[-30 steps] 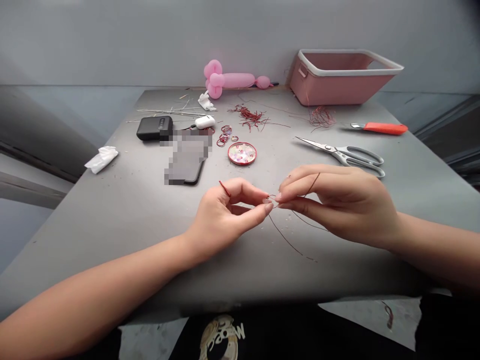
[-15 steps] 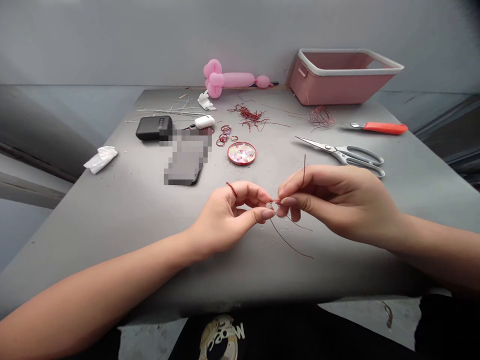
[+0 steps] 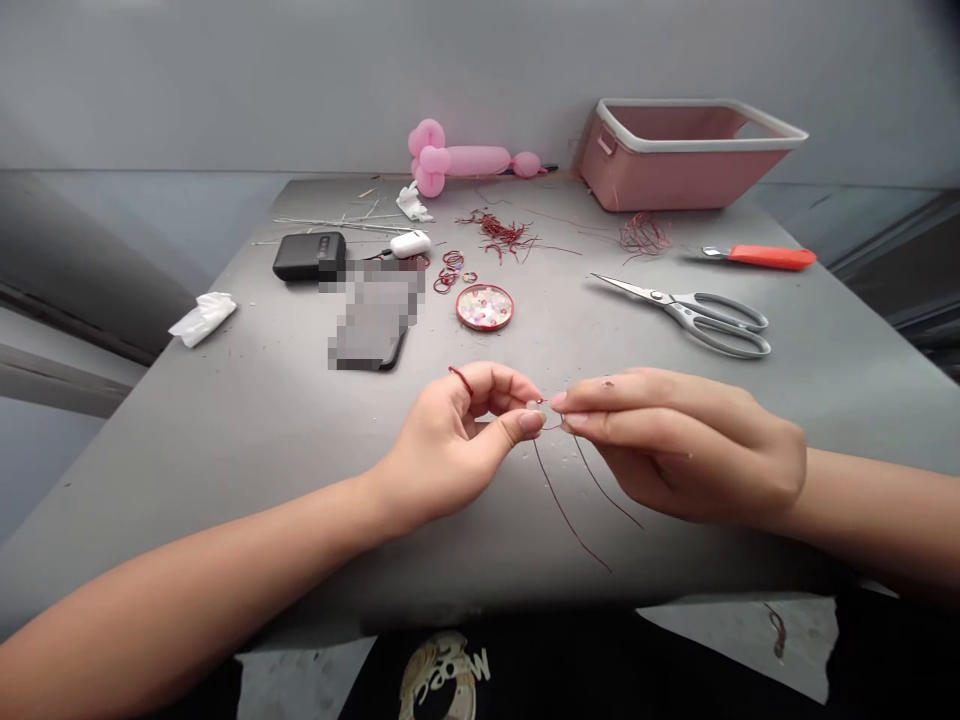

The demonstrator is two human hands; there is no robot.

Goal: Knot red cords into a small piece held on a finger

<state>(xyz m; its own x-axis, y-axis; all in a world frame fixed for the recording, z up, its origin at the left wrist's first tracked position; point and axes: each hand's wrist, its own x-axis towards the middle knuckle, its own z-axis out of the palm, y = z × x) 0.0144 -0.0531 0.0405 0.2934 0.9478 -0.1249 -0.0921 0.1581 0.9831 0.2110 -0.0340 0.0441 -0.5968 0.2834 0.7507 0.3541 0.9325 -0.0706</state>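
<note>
Between thumb and fingertips my left hand point(image 3: 465, 430) pinches a small pale bead point(image 3: 533, 407) threaded on thin dark-red cord. A red cord ring circles a finger of that hand. My right hand point(image 3: 682, 440) is closed just to the right, its thumb and index finger pinching the same cord point(image 3: 551, 428) close to the bead. Two loose cord ends point(image 3: 574, 530) hang below the hands toward the front of the table. Beyond the hands lies a round red-rimmed dish point(image 3: 513, 310) of pale, shiny beads, with several finished-looking red cord rings point(image 3: 450, 270) beside it.
Grey-handled scissors point(image 3: 690, 310) and an orange cutter point(image 3: 772, 258) lie at the right. A pink bin point(image 3: 660, 180) and pink balloon point(image 3: 472, 160) stand at the back, near red cord scraps point(image 3: 502, 232). Leftward are a phone point(image 3: 375, 320), black box point(image 3: 307, 257) and crumpled tissue point(image 3: 204, 318).
My right hand has turned over and moved slightly down, its back now facing up. The cord end that stuck up by its fingers now hangs down. My left hand stays nearly still.
</note>
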